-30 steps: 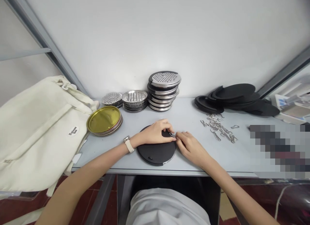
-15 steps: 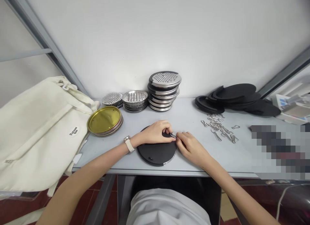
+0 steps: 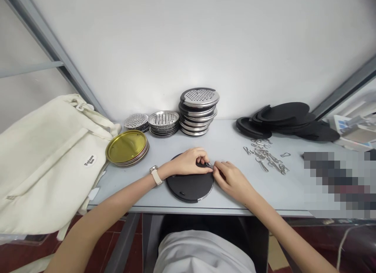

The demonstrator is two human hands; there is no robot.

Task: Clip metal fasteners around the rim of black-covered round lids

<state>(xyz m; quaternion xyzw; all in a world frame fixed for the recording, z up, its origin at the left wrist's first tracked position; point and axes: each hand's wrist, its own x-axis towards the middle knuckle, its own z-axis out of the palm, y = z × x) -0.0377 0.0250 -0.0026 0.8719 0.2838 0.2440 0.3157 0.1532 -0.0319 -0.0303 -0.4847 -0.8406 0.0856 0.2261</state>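
Thumb and fingers of the left hand (image 3: 189,161) pinch a small metal clip (image 3: 209,165) at the right edge of a black disc (image 3: 192,188), just below the middle of the frame, while the right hand (image 3: 230,179), right of it, presses thumb and forefinger together at the clip's outer end. Meeting from opposite sides probably gives both hands a firm purchase on so slight a thing; the left palm also lies over the disc, which likely steadies it flat on the table (image 3: 229,143). Loose clips (image 3: 268,155) lie right of centre, seemingly spread within easy reach of the right hand, and the perforated metal plates (image 3: 163,118) and gold-topped plates (image 3: 126,146) are stacked by kind left of centre, perhaps to save room. The disc is matt black and round, with a small dark slot near its lower edge and a bright silvery rim peeping out at lower right. Of the clip, only a thin, shiny sliver shows between the fingers; how it meets the disc is hidden.
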